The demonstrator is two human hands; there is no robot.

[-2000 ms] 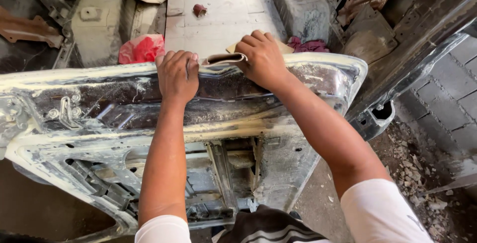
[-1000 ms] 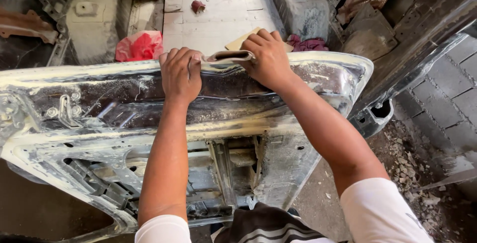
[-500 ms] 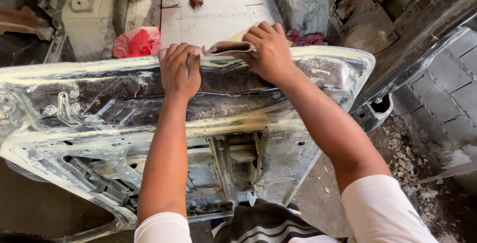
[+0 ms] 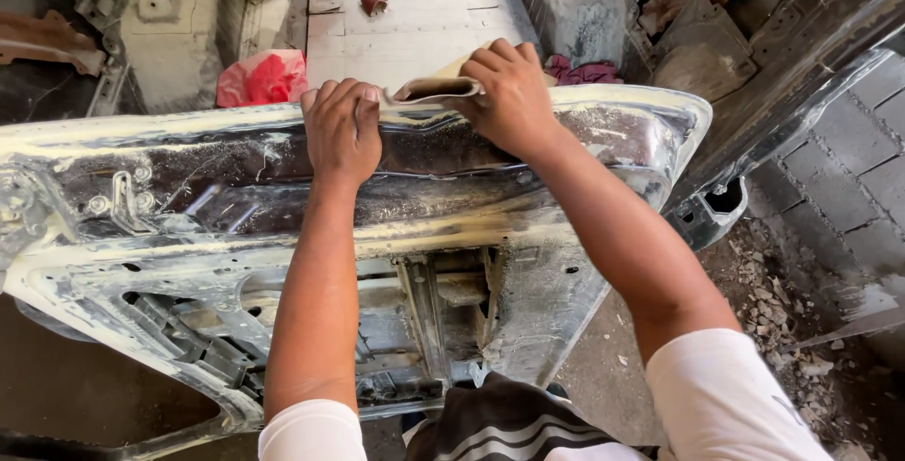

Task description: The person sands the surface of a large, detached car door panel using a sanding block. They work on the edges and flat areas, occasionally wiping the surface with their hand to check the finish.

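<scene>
While both arms are stretched forward, a folded sandpaper sheet [image 4: 436, 90] is pinched between the left hand [image 4: 341, 131] and right hand [image 4: 509, 98], fingers curled over the door panel's [image 4: 226, 188] top edge; a red rag [image 4: 262, 77] lies beyond the left hand.

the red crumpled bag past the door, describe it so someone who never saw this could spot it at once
Start at the big stripped, dust-whitened metal car door lying across the view. Look just beyond its far edge, ahead and a little to the outside of the left hand, on the pale floor panel. The crumpled red plastic bag is bigger and brighter than the dark maroon rag further right.
</scene>
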